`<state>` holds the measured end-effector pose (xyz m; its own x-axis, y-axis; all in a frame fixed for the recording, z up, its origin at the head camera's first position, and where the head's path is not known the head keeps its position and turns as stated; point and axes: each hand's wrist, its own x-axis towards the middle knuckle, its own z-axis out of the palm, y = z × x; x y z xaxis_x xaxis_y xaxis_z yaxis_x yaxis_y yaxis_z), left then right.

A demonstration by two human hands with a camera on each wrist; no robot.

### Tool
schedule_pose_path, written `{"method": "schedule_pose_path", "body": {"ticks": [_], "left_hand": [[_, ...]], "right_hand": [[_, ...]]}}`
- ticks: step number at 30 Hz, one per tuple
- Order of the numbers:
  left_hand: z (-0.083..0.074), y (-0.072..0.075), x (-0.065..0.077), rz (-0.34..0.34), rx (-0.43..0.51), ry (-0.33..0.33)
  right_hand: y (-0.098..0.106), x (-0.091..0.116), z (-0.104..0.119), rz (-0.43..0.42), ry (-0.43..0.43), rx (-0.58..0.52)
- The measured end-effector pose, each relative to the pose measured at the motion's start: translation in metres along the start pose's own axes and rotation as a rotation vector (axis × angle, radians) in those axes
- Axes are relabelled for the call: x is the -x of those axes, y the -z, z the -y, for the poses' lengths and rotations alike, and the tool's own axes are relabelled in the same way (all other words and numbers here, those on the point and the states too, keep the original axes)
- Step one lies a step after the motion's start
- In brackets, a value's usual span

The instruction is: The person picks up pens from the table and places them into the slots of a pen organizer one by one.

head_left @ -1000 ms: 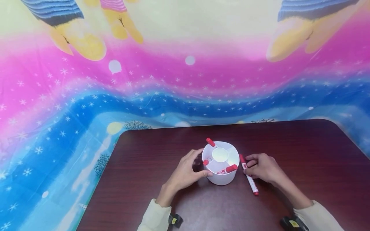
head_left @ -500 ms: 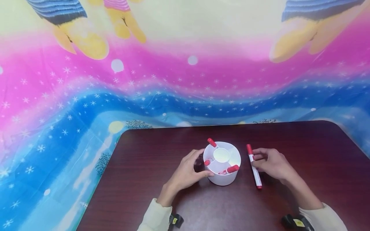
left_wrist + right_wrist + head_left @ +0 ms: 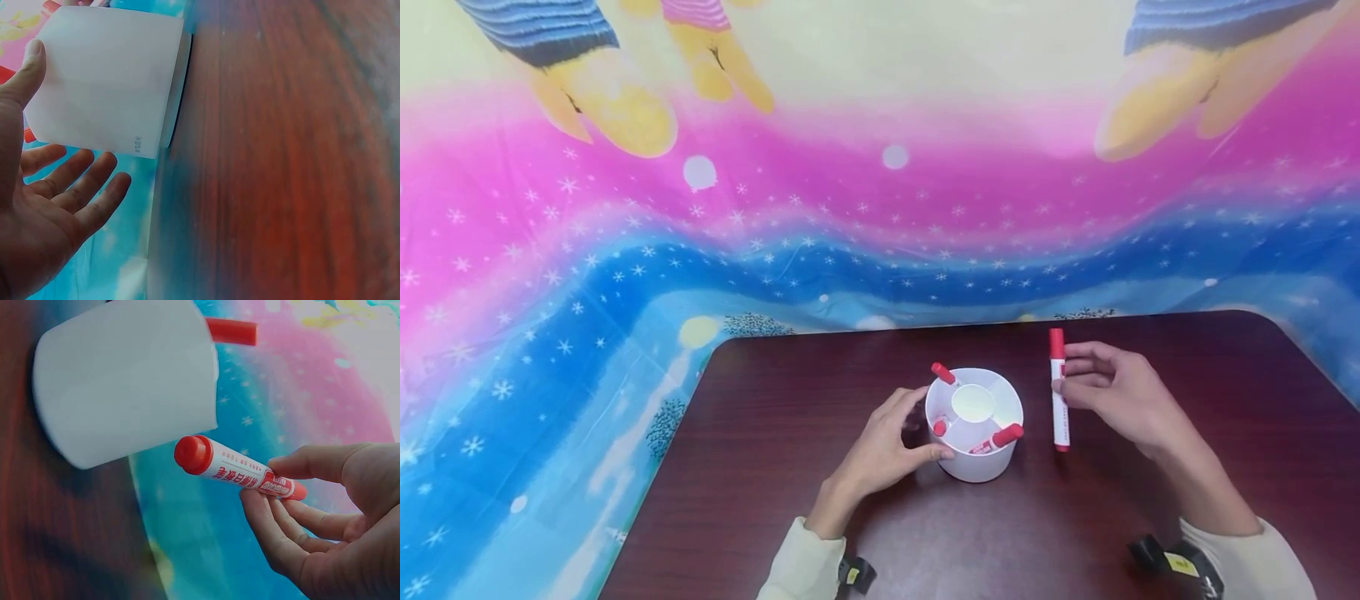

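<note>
A round white pen holder [image 3: 976, 467] with inner compartments stands on the table. Several red-capped markers lean in it, one of them the front marker [image 3: 997, 438]. My left hand [image 3: 880, 450] holds the holder from its left side, thumb at the front rim and fingers toward the back; in the left wrist view the thumb lies along the holder's white wall [image 3: 106, 81]. To the right of the holder, my right hand [image 3: 1123, 396] pinches another whiteboard marker [image 3: 1060, 417] between thumb and fingers. This marker is upright, red cap up, raised off the table and apart from the holder.
The dark reddish-brown table [image 3: 820, 367] has rounded far corners. Behind it hangs a colourful cloth [image 3: 850, 200] with snowflakes and cartoon figures. Black wrist devices sit at both sleeves, one at the right cuff [image 3: 1176, 565].
My right hand has lifted its marker from beside the holder, moving up and slightly right, and the marker has turned from slanted to upright. My left hand keeps its place on the holder.
</note>
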<state>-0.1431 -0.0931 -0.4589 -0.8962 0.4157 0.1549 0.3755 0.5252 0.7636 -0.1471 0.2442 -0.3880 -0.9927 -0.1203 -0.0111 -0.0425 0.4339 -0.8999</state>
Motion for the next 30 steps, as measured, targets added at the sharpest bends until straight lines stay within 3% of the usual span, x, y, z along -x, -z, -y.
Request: {"method": "schedule_pose_path", "body": {"ticks": [14, 30], "left_hand": [[0.0, 0.0, 0.0, -0.001, 0.014, -0.009], [0.0, -0.002, 0.0, 0.008, 0.048, 0.017]], "right_hand": [[-0.001, -0.006, 0.021, -0.057, 0.055, -0.122], [-0.014, -0.005, 0.029, -0.075, 0.034, -0.213]]}}
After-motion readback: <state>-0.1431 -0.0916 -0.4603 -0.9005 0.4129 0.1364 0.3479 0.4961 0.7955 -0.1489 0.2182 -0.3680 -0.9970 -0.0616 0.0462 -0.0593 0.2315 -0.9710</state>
